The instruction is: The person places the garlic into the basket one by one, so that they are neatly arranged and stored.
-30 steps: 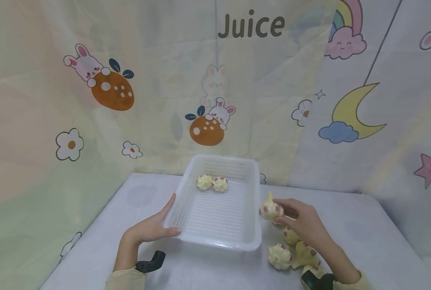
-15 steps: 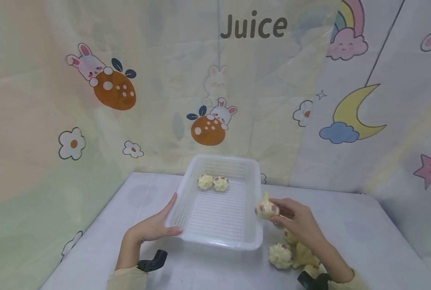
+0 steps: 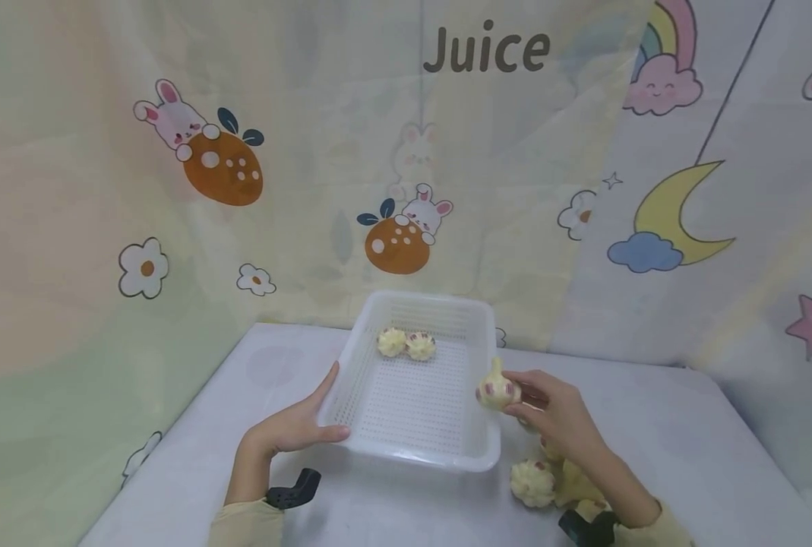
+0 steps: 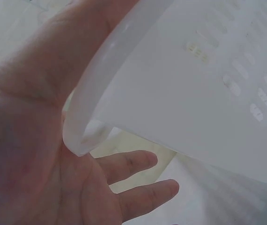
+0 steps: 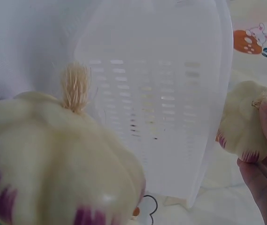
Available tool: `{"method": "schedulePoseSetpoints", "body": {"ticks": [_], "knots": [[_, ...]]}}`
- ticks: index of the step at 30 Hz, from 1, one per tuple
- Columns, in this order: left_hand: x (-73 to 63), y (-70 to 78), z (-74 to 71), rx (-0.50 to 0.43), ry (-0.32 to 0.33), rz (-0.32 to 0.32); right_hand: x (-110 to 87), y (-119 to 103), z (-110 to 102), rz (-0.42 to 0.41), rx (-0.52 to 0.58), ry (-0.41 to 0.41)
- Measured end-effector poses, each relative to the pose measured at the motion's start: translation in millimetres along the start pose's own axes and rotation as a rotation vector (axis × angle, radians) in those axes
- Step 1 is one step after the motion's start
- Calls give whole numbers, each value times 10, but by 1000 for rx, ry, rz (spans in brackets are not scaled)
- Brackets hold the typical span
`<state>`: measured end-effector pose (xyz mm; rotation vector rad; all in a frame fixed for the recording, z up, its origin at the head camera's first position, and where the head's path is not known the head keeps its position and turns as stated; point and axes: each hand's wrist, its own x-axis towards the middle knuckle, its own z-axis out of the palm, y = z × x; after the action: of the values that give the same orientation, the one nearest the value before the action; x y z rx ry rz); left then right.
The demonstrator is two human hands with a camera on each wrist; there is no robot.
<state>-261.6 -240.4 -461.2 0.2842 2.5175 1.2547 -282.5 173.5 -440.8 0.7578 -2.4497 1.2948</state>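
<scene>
A white perforated plastic basket (image 3: 406,459) stands tilted in the middle, two garlic bulbs (image 3: 392,342) lying at its far end. My left hand (image 3: 292,425) holds its near-left corner; in the left wrist view, the basket's rim (image 4: 89,93) sits in the crook of the hand, with two fingers (image 4: 147,199) stretched out below. Between thumb and fingertips, my right hand (image 3: 557,414) pinches another garlic bulb (image 3: 497,391) at the basket's right rim, stem up in the head view. The right wrist view shows this held bulb (image 5: 246,119) beside the basket's rim.
Several loose garlic bulbs (image 3: 532,483) lie on the white-covered table (image 3: 406,509) right of the basket, partly hidden by the right forearm. One bulb (image 5: 63,164) looms close in the right wrist view. A printed cloth (image 3: 310,190) hangs behind the table.
My right hand has carried the pinched garlic bulb a little leftward, from beside the basket to its right rim. The left hand keeps its hold, and the head view has shifted slightly.
</scene>
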Motion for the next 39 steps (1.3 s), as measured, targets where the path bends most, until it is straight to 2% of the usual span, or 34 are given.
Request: {"method": "schedulePoseSetpoints", "body": {"ticks": [14,22,31,39], "knots": [[-28,24,-28,6,-9,31,182,-136,14,75,-72,-91],[1,-16,-36,1,-11,24,374,-219,30,83,-119,-102],[23,-5,-30,-18,-11,31,628,-278,27,98,-84,-141],[23,-44,-29,-5,-9,28,881,-311,102,99,-170,-114]]}}
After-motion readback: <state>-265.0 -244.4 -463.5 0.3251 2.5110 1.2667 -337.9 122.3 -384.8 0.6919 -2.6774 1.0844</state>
